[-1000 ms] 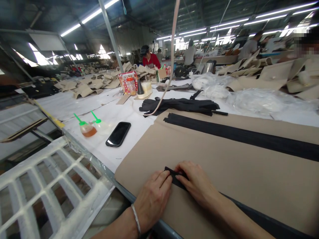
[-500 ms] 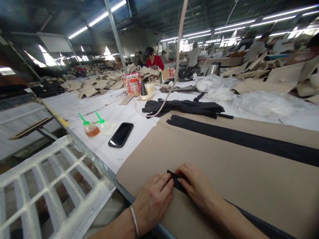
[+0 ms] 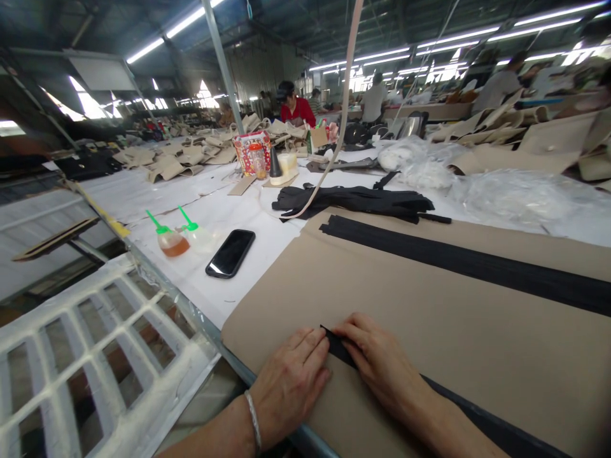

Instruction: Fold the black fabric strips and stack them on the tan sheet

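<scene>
Black strip (image 3: 340, 351): from the head view, it is lying on the beige sheet (image 3: 272, 312), its end showing between my hands and its length apparently running on beneath my right forearm toward the lower right.
Left hand (image 3: 292, 380): I am laying my fingers together over the strip's end; whether this grip is pinching or merely pressing, I cannot tell.
Right hand (image 3: 379, 356): my grip is grasping the strip's edge between thumb and bent fingers, just beside the left.
Strip edge: I am judging that light, even pressure is serving best, since uneven pulling could be skewing or puckering it.
Wide black band (image 3: 429, 259): it is lying farther up the sheet, well apart from my hands.
Tabletop (image 3: 272, 251): it is carrying the sheet, with a phone (image 3: 231, 253) lying left of it.
</scene>
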Tool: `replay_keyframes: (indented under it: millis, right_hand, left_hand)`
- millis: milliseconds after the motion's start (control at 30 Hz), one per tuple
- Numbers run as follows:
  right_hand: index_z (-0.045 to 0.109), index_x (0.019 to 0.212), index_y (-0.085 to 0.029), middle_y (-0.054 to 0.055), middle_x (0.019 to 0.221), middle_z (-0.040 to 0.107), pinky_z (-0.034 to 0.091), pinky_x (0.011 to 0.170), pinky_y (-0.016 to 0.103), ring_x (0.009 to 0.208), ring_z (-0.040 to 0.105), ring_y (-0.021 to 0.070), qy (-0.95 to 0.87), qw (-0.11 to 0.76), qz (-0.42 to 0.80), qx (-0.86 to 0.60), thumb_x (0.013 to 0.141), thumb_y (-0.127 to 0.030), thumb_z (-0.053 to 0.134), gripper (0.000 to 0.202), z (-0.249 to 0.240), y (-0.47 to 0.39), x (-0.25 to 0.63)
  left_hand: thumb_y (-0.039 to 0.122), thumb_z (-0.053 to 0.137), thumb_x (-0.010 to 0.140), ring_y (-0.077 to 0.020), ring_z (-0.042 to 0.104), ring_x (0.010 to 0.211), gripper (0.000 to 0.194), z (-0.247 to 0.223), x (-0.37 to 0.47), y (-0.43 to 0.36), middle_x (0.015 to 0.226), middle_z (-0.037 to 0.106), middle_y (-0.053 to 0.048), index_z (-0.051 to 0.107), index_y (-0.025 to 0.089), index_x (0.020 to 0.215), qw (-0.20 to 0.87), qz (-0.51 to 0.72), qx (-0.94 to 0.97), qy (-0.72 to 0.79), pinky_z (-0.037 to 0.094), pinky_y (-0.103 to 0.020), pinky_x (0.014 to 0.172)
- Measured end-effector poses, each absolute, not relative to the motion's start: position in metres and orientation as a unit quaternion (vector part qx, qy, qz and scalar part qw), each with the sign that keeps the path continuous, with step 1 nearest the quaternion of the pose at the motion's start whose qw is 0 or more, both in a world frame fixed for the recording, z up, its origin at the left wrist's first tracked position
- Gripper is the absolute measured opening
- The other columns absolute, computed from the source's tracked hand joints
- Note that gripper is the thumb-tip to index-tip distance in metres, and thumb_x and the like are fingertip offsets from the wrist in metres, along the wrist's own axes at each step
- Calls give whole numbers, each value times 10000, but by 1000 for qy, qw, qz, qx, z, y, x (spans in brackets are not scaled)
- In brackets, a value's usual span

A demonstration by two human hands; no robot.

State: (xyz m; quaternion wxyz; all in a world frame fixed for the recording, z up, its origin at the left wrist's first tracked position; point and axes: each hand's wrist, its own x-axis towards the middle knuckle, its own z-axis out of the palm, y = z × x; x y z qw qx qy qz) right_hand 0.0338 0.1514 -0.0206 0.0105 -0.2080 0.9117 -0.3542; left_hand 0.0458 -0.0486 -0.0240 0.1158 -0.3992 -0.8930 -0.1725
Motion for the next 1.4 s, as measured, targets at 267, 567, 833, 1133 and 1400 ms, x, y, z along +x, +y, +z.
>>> replay_keyframes:
  millis: [267, 567, 833, 1133, 1400]
  right_hand:
    - [641, 1134, -160, 83, 982, 581, 494, 828, 360, 918, 552, 212, 928, -56, -263, -257, 890, -11, 437, 351, -31, 153, 39]
    - [624, 1149, -164, 83, 990, 585, 503, 821, 381, 904, 547, 215, 929, -100, -219, -279, 832, 23, 498, 389, -30, 154, 42]
    - [616, 1156, -182, 63, 998, 580, 455, 815, 378, 900, 526, 217, 930, -102, -213, -282, 822, 30, 522, 408, -30, 154, 43]
    - [592, 1180, -192, 31, 1007, 616, 375, 777, 330, 861, 512, 181, 921, -153, -187, -306, 829, 55, 464, 447, -24, 155, 44]
    - [557, 1241, -218, 26, 1048, 624, 332, 820, 346, 905, 516, 184, 923, -141, -172, -315, 824, 51, 453, 506, -27, 157, 44]
  left_hand:
    - [150, 531, 899, -274, 522, 1246, 373, -22, 47, -50, 1314, 574, -161, 531, 79, 1265, 103, -163, -394, -899, 480, -442, 1043]
    - [147, 527, 901, -267, 508, 1259, 377, -22, 46, -51, 1325, 565, -151, 532, 88, 1273, 95, -159, -394, -900, 467, -431, 1057]
    - [146, 547, 895, -263, 500, 1263, 399, -23, 47, -52, 1326, 564, -142, 526, 93, 1289, 91, -164, -389, -902, 463, -426, 1061]
    - [133, 561, 878, -239, 509, 1248, 410, -19, 46, -55, 1326, 566, -110, 536, 144, 1288, 74, -171, -373, -909, 460, -419, 1064]
    - [191, 544, 907, -223, 517, 1206, 383, -17, 43, -62, 1296, 594, -48, 544, 217, 1288, 83, -171, -371, -909, 457, -411, 1051]
